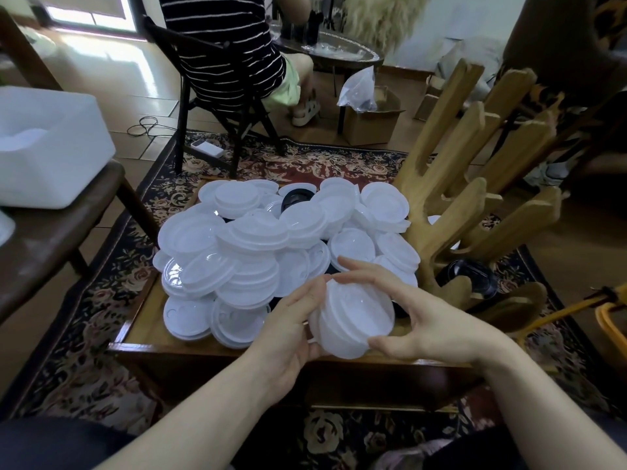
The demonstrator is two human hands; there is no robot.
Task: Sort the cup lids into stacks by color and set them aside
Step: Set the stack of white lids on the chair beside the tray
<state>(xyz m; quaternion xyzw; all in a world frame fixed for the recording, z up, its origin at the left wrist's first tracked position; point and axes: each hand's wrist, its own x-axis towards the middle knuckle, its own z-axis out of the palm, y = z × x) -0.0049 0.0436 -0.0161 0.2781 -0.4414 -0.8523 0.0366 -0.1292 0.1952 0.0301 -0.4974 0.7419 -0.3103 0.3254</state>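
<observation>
While both hands meet over the near edge of the table, the head view shows the following.

Held stack: a small stack of white lids [356,320], tilted on edge, held between the two hands just above the table's front edge.
Left hand: the left hand [291,329] grips the stack's left side, fingers curled behind it and thumb up along its rim.
Right hand: the right hand [417,317] clasps the stack from the right, fingers arched over its top, thumb under its lower rim.
White pile: a loose heap of white lids [271,239] covers most of the wooden table [146,320], lying overlapped and at many angles.
Black lids: one black lid [297,198] shows through at the far side of the heap; more black lids [470,273] sit to the right, behind the wooden rack.
Wooden rack: a rack of slanted wooden pegs [454,184] stands at the table's right side, touching the heap.
Surroundings: a patterned rug [84,300] lies under the table; a person in a striped top [224,49] sits on a dark chair beyond; a white box [51,147] rests on a seat to the left.
</observation>
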